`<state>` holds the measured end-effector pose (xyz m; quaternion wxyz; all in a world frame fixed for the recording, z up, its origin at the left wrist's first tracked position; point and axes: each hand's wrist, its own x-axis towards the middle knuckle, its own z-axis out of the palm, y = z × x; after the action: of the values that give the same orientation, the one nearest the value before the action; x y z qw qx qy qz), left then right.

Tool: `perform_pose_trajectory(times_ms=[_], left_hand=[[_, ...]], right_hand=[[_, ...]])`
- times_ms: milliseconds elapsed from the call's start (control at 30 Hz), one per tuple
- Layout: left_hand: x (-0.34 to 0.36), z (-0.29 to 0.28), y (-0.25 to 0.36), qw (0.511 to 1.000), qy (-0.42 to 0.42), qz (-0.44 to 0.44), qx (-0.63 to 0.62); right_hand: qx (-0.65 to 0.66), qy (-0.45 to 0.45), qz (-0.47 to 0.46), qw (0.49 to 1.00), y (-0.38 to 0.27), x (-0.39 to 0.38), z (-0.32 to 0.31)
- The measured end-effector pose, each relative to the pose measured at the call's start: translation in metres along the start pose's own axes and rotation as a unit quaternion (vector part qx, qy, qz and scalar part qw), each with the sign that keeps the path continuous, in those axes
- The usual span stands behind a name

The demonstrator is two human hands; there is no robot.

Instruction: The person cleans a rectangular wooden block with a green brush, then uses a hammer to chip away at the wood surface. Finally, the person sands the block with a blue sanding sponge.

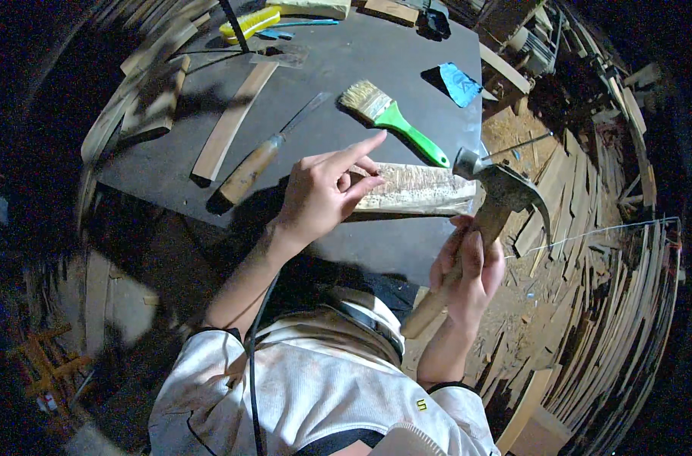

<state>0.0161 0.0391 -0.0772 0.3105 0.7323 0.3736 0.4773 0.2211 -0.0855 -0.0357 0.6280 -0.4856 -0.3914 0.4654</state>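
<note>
My right hand (471,266) is closed around the wooden handle of a claw hammer (506,190), its head raised near the table's right edge. A thin metal rod (519,144) shows beside the hammer head; where it is fixed I cannot tell. My left hand (323,186) is over the left end of a rough, pale wooden block (422,186), index finger stretched out and thumb apart from it. Nothing is visible in that hand. Beyond the block lies a green-handled paintbrush (399,125). Left of my left hand rests a wooden-handled chisel-like tool (255,167).
The dark table (308,76) also bears a wood strip (236,118), a yellow brush (251,23) and a blue piece (460,83). Stacked wood strips (620,304) lie on the floor to the right. A black cable (255,365) hangs across my front.
</note>
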Motion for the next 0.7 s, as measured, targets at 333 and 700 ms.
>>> perform_pose_trajectory(times_ms=[333, 700], left_hand=[[-0.001, -0.004, 0.001, 0.999, -0.026, -0.028, 0.004], [-0.001, -0.007, 0.001, 0.999, -0.032, -0.013, 0.007]], right_hand=[[-0.205, -0.055, 0.045, 0.976, -0.039, 0.002, 0.019], [-0.256, -0.055, 0.002, 0.965, -0.030, 0.003, 0.020]])
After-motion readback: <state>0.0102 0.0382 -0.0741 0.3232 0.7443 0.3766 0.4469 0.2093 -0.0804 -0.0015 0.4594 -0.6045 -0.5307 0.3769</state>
